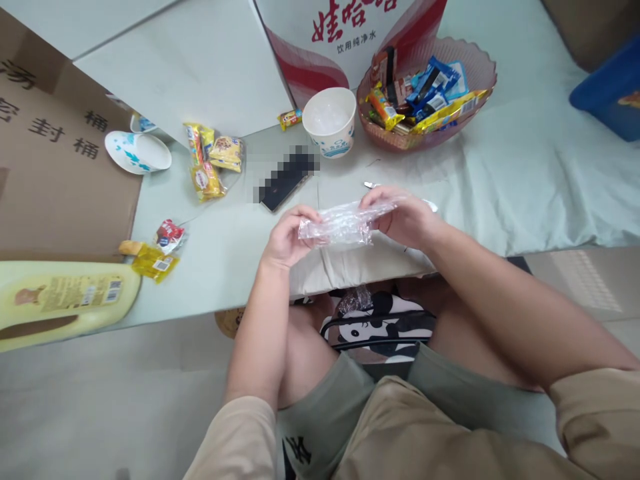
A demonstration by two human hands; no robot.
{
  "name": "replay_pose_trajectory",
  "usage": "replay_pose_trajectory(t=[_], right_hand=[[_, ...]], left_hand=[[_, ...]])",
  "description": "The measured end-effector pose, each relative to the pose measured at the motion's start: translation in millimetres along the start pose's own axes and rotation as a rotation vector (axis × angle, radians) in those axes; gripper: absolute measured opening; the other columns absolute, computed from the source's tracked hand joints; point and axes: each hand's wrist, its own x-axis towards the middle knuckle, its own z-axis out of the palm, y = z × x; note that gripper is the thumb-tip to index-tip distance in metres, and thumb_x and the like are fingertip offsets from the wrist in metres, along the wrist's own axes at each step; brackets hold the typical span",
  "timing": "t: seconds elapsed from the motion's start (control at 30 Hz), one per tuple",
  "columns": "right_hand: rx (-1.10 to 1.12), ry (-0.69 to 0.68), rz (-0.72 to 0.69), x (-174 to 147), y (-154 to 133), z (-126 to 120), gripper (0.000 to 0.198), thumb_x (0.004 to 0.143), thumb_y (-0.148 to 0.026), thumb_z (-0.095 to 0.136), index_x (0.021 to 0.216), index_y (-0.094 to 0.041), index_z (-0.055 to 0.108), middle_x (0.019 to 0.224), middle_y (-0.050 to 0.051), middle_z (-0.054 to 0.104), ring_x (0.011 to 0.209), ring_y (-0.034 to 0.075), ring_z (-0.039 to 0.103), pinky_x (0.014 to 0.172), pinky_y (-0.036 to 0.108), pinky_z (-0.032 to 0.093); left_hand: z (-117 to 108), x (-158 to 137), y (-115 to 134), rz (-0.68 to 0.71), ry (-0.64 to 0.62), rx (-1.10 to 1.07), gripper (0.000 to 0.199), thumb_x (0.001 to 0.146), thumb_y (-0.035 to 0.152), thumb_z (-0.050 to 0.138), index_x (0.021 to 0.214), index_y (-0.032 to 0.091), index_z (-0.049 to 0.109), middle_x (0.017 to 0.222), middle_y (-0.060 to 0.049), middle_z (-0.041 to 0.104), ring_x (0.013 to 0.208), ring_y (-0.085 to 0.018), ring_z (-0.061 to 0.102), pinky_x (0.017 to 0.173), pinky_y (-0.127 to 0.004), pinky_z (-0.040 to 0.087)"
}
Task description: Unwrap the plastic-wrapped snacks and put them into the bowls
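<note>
A crinkled clear plastic bag [340, 224] is stretched between both hands just above the table's near edge. My left hand [290, 237] is closed on its left end, thumb on top. At the other end my right hand [403, 217] pinches the plastic; part of its fingers is hidden behind the film. Beyond the hands lies a dark phone [287, 180], partly blurred out. A white paper cup [330, 123] with a blue print stands upright behind it. A small metal item [371, 185] lies by my right hand, its kind unclear.
A pink scalloped bowl [367, 130] of wrapped snacks stands at the back right, before a red-and-white carton [350, 40]. Snack packets [207, 180] lie left of the phone. Further left are a tipped paper cup [137, 152], wrappers [155, 261] and a yellow jug [70, 297].
</note>
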Motion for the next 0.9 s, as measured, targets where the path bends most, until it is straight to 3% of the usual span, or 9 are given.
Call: replay_pose_trajectory(t=[0.1, 0.17, 0.3, 0.4, 0.5, 0.6, 0.7, 0.77, 0.9], right_hand=[[-0.089, -0.018, 0.05, -0.9, -0.8, -3.4, 0.043, 0.083, -0.063, 0.057, 0.083, -0.021, 0.065, 0.081, 0.006, 0.065, 0.073, 0.022, 0.063, 0.068, 0.038, 0.055], [-0.238, 0.092, 0.065, 0.2, 4.5, -5.0, 0.037, 0.079, -0.052, 0.067, 0.101, -0.022, 0.063, 0.083, 0.003, 0.063, 0.07, 0.02, 0.061, 0.065, 0.036, 0.053], [-0.383, 0.303, 0.086, 6.1, 19.0, -7.9, 0.082, 0.066, -0.029, 0.078, 0.139, -0.029, 0.039, 0.08, -0.005, 0.058, 0.063, 0.016, 0.056, 0.059, 0.031, 0.046], [-0.394, 0.424, 0.012, 10.3, 20.9, -7.8, 0.06, 0.069, -0.031, 0.074, 0.123, -0.028, 0.049, 0.078, -0.004, 0.059, 0.067, 0.017, 0.056, 0.063, 0.031, 0.045], [-0.491, 0.495, -0.061, 10.0, 14.3, -2.6, 0.026, 0.072, -0.034, 0.07, 0.092, -0.025, 0.056, 0.077, -0.001, 0.059, 0.07, 0.017, 0.054, 0.067, 0.032, 0.044], [-0.607, 0.473, -0.152, 5.9, 7.0, 6.1, 0.017, 0.074, -0.033, 0.066, 0.082, -0.024, 0.056, 0.082, 0.001, 0.061, 0.076, 0.018, 0.055, 0.074, 0.034, 0.044], [-0.559, 0.367, -0.222, 3.8, 5.1, 14.7, 0.018, 0.075, -0.036, 0.065, 0.084, -0.024, 0.056, 0.09, 0.002, 0.066, 0.084, 0.02, 0.057, 0.082, 0.036, 0.046], [-0.425, 0.256, -0.201, 5.6, 6.8, 19.3, 0.021, 0.077, -0.041, 0.065, 0.086, -0.024, 0.056, 0.09, 0.002, 0.066, 0.087, 0.02, 0.059, 0.085, 0.037, 0.047], [-0.114, 0.164, -0.08, 14.0, 10.3, 23.1, 0.028, 0.08, -0.05, 0.06, 0.087, -0.024, 0.058, 0.093, 0.003, 0.067, 0.092, 0.02, 0.063, 0.087, 0.036, 0.051]], left_hand=[[0.7, 2.2, 0.8, 0.034, -0.023, 0.028, 0.039, 0.074, 0.057, 0.068, 0.067, 0.02, 0.058, 0.065, -0.002, 0.059, 0.054, -0.014, 0.057, 0.049, -0.028, 0.05], [2.9, 5.3, -3.8, 0.087, 0.019, 0.099, 0.028, 0.068, 0.04, 0.078, 0.079, 0.022, 0.06, 0.066, 0.001, 0.06, 0.054, -0.011, 0.055, 0.051, -0.024, 0.046], [4.3, 11.2, -12.2, 0.162, 0.13, 0.24, 0.052, 0.068, 0.023, 0.079, 0.112, 0.029, 0.053, 0.077, 0.005, 0.063, 0.064, -0.011, 0.06, 0.065, -0.024, 0.049], [2.2, 13.9, -13.0, 0.313, 0.296, 0.336, 0.043, 0.071, 0.024, 0.078, 0.106, 0.027, 0.053, 0.087, 0.003, 0.062, 0.076, -0.012, 0.062, 0.073, -0.025, 0.048], [5.3, 13.3, -13.7, 0.408, 0.456, 0.421, 0.026, 0.079, 0.031, 0.075, 0.081, 0.023, 0.05, 0.07, 0.005, 0.05, 0.063, -0.01, 0.05, 0.062, -0.024, 0.042], [17.0, 11.3, -18.2, 0.413, 0.457, 0.423, 0.03, 0.083, 0.043, 0.074, 0.08, 0.023, 0.052, 0.068, 0.004, 0.05, 0.062, -0.011, 0.05, 0.063, -0.025, 0.043], [32.2, 12.0, -24.7, 0.382, 0.299, 0.334, 0.047, 0.076, 0.056, 0.08, 0.103, 0.025, 0.059, 0.102, -0.004, 0.066, 0.099, -0.019, 0.065, 0.087, -0.031, 0.05], [40.9, 15.0, -28.3, 0.345, 0.183, 0.247, 0.066, 0.071, 0.064, 0.081, 0.12, 0.028, 0.055, 0.125, -0.008, 0.064, 0.121, -0.024, 0.062, 0.099, -0.035, 0.049], [51.7, 28.4, -30.3, 0.319, 0.221, 0.185, 0.061, 0.073, 0.063, 0.081, 0.117, 0.027, 0.058, 0.114, -0.005, 0.069, 0.107, -0.021, 0.067, 0.094, -0.033, 0.051]])
